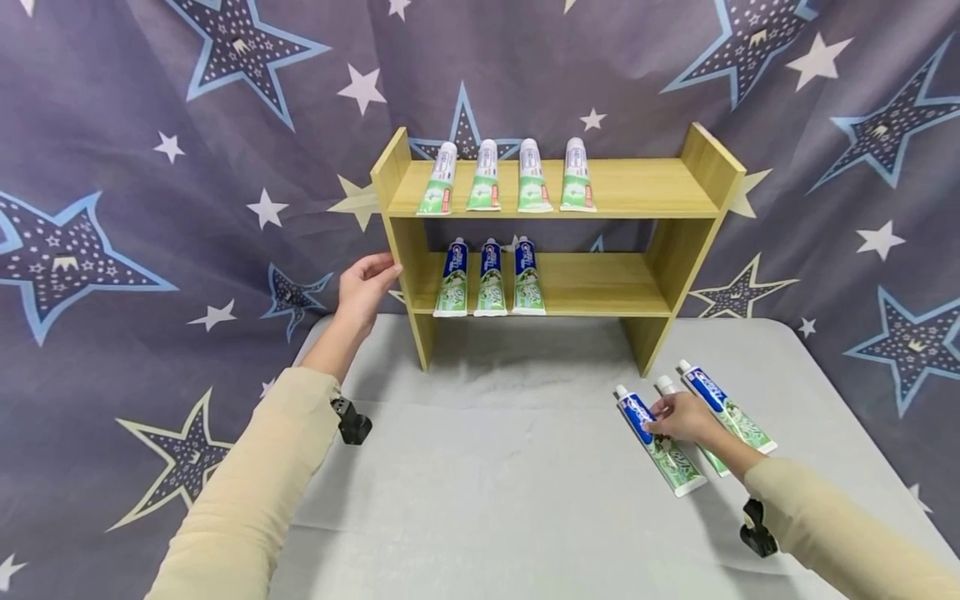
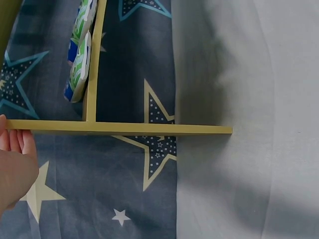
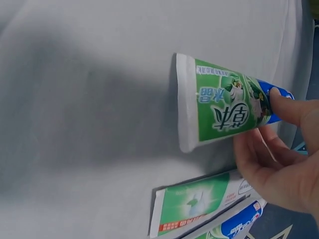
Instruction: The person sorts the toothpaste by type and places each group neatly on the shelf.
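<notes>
My left hand [image 1: 365, 287] grips the left side panel of a small two-tier wooden shelf [image 1: 555, 312] by its front edge. In the left wrist view the fingers [image 2: 22, 142] lie along that panel's outer side. At the right of the table, my right hand [image 1: 684, 417] pinches a blue-and-green toothpaste tube [image 3: 219, 102], thumb on its printed face and fingers beneath. Beside it lie a green-and-white toothpaste tube [image 3: 192, 201], partly hidden by the hand in the head view, and another blue-and-green tube [image 1: 731, 408].
Several green-and-white tubes [image 1: 483, 179] lean in a row on the upper tier, caps up. Three blue-and-green tubes [image 1: 491, 279] line the lower tier's left part. A grey cloth [image 1: 487, 467] covers the table, with a star-patterned curtain [image 1: 300, 167] behind.
</notes>
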Demonstrator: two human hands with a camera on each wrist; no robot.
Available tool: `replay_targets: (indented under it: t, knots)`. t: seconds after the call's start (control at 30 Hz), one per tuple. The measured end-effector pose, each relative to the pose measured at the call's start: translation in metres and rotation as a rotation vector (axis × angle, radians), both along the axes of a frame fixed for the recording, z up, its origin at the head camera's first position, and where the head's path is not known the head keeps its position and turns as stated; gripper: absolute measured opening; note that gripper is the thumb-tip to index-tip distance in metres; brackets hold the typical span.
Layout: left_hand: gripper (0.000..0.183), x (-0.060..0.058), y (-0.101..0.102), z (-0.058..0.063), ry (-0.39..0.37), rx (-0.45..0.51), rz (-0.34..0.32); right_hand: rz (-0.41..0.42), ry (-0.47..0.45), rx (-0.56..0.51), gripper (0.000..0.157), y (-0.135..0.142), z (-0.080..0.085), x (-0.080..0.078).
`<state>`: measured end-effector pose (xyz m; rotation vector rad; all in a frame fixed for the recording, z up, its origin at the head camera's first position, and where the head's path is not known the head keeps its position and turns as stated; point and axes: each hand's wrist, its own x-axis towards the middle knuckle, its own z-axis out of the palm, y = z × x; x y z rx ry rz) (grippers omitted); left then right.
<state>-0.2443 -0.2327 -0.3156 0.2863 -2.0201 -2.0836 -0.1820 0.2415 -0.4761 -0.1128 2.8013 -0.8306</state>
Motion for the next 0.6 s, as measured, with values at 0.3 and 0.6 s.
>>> replay_targets:
  t: [0.3, 0.6]
  knots:
    - [0.015, -0.001, -0.001, -0.001, 0.002, -0.005, -0.002, -0.034, -0.033, 0.043, 0.034, -0.018, 0.001, 0.004]
    - [0.016, 0.0, -0.001, -0.001, 0.002, 0.003, 0.002, -0.06, -0.089, 0.041, 0.036, -0.022, 0.008, 0.005]
